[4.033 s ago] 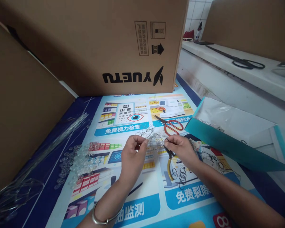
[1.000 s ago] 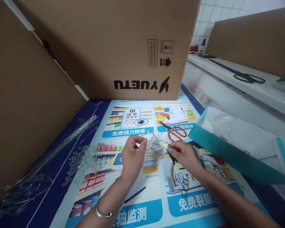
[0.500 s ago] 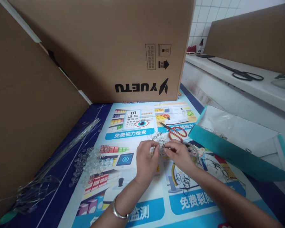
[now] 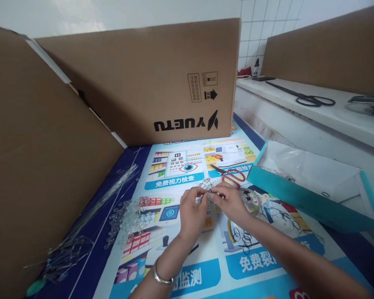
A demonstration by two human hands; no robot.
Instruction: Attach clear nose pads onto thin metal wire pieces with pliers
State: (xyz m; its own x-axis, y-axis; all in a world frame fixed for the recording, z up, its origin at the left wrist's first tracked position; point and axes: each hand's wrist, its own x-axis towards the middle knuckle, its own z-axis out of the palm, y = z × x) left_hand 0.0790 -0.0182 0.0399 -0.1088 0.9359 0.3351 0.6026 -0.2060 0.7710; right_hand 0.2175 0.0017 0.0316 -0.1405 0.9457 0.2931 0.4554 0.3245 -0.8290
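A small tangle of thin silvery wire (image 4: 206, 185) sits above the printed poster mat (image 4: 202, 265), pinched from both sides; the left hand (image 4: 191, 209) closes its fingertips on the near left edge of it, and the right hand (image 4: 231, 202) pinches the right edge, thumb and forefinger tight together on the wire; the two hands nearly touch at the fingertips; a silver metal bangle (image 4: 163, 276) circles the left wrist. Just beyond the wire lie red-handled scissors (image 4: 229, 174), blades pointing left; under the right wrist a yellow-handled pair of pliers (image 4: 230, 231) rests on the mat, with a few dark wire rings (image 4: 244, 241) beside it. To the left a heap of small clear glass beads (image 4: 129, 216) spreads out, and further left long clear rods (image 4: 102, 199) lie slanting. A teal-edged open cardboard box (image 4: 299, 195) stands to the right; a large brown cardboard carton (image 4: 149, 83) rises behind.
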